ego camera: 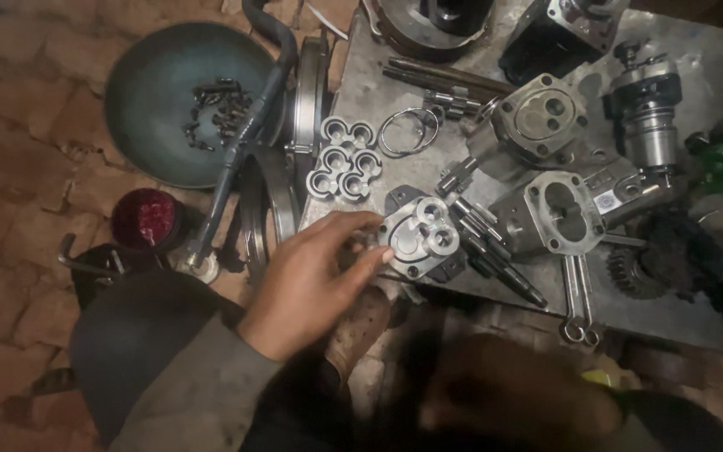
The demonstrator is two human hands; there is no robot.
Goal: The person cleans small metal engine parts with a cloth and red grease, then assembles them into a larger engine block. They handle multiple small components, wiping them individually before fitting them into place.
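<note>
My left hand [315, 276] reaches over the front edge of a metal worktop [713, 75] and its fingers grip the left side of a silver gear pump cover plate [420, 237] with two round bores. Dark gear shafts [495, 251] lie just right of that plate. My right hand [520, 398] is a dark blur low in the frame, below the worktop's front edge; I cannot tell whether it holds anything.
Figure-eight bushings [343, 159] and a wire ring [408, 132] lie behind the plate. Two pump housings [558, 213] [537, 117], spanners [577, 301] and a gear [633, 276] sit to the right. A dark bowl of bolts [152, 92] and a red cap [146, 219] rest on the brick floor.
</note>
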